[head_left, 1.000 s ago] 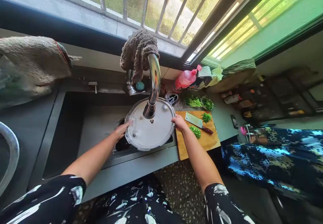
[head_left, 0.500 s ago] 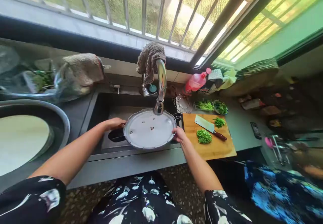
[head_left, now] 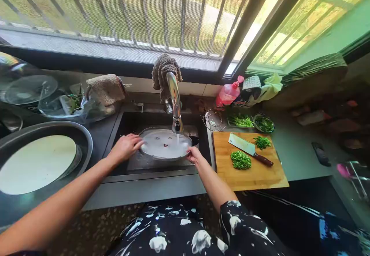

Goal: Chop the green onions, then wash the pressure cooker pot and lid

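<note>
Both hands hold the round metal lid [head_left: 165,145] flat in the sink [head_left: 127,123]: left hand [head_left: 126,147] with fingers curled on its left rim, right hand [head_left: 194,154] pinching the near right rim. It lies right beneath the tap [head_left: 174,101], where water seems to fall (hard to tell). Rinsing looks underway, not finished. Right of the sink, chopped greens [head_left: 241,159] wait on the cutting board [head_left: 248,173].

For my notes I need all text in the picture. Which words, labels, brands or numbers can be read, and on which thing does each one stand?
None can be read.
Pink bottle: any label is too blurred to read.
Round tray, held by both hands under the tap: small marks only, no legible writing.
Cleaver: no text visible.
</note>
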### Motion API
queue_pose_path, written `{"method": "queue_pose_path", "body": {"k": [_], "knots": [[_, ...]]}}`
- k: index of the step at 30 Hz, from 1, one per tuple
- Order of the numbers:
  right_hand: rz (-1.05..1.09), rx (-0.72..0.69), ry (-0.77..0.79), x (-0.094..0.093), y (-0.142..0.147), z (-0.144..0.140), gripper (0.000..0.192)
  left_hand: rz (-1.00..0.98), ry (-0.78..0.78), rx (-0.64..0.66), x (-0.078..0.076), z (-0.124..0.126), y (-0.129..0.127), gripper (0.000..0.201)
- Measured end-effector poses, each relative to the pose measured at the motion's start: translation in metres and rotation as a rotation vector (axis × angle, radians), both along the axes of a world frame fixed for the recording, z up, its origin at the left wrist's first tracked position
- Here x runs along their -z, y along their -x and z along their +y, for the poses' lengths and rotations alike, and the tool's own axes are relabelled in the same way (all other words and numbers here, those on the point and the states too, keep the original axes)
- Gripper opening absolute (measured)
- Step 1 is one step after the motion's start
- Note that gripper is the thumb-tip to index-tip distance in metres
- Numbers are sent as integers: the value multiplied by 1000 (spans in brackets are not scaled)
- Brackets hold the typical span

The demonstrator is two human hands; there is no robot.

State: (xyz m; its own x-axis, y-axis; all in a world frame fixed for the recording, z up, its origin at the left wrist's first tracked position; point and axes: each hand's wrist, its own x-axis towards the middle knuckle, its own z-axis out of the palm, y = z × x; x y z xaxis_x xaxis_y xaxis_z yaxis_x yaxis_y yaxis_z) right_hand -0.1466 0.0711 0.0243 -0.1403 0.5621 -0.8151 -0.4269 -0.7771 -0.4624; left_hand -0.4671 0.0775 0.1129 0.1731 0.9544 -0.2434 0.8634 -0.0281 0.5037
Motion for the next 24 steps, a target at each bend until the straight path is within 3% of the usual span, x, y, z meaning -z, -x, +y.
{"method": "queue_pose_path", "body": {"k": [3, 6, 11, 14, 16, 18, 21, 24], "knots": [[3, -35, 72, -6, 10, 17, 23, -161, 106, 142, 3, -12, -29, 34], [-52, -99, 70, -16, 17, 35, 20, -148, 166, 192, 11, -8, -55, 26], [-118, -209, 19, -39, 16, 62, 4, -218, 236, 170, 18, 11, -79, 12], [-250, -264, -35, -50, 10, 73, 25, -497, 354, 74, 18, 26, -84, 13], [-406, -181, -114, -54, 9, 76, 28, -672, 495, 16, 18, 39, -87, 27], [-593, 6, -292, -56, 13, 74, 16, -766, 614, -9, 18, 53, -90, 38], [-769, 196, -520, -58, 29, 65, 12, -792, 630, -14, 19, 69, -101, 43], [-575, 153, -422, -65, 49, 53, 14, -802, 600, 2, 20, 75, -113, 43]]}}
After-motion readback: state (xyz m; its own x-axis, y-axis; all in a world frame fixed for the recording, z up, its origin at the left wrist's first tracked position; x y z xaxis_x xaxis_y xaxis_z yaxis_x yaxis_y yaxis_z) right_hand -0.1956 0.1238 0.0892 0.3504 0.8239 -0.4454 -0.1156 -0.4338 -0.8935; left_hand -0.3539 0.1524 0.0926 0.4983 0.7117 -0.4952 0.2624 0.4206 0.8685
